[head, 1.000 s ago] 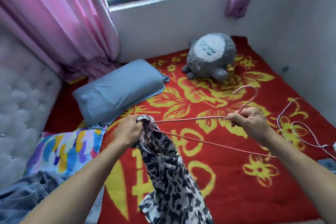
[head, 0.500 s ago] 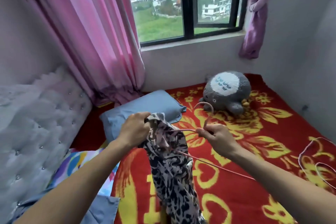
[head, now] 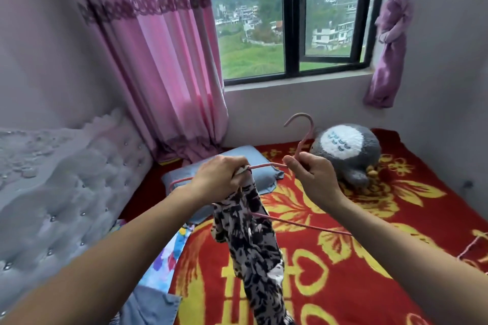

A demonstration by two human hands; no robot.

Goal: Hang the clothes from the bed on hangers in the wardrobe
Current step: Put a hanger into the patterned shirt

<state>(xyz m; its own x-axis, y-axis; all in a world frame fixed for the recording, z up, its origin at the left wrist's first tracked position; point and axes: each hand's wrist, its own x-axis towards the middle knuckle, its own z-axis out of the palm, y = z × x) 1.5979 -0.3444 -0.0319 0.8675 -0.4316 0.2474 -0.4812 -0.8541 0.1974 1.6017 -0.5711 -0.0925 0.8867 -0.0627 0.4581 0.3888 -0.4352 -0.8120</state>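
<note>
A black-and-white patterned garment [head: 250,240] hangs from my left hand [head: 221,179], which grips its top edge together with one arm of a pink wire hanger [head: 303,137]. My right hand [head: 311,177] is closed on the hanger's neck, just below the hook, which points up. The hanger's lower bar [head: 303,225] runs through the cloth towards my right forearm. Both hands are held above the bed with the red and yellow blanket [head: 369,258]. No wardrobe is in view.
A grey plush toy [head: 348,150] and a blue pillow [head: 261,179] lie at the bed's far end under the window [head: 290,21]. A padded headboard [head: 66,187] is on the left, pink curtains [head: 158,60] behind it. Denim clothing [head: 148,306] and a colourful cloth [head: 169,258] lie at lower left.
My right hand has moved left towards my left hand and turned the hanger upright. The garment has slid further onto the hanger. The view has tilted up to show the window.
</note>
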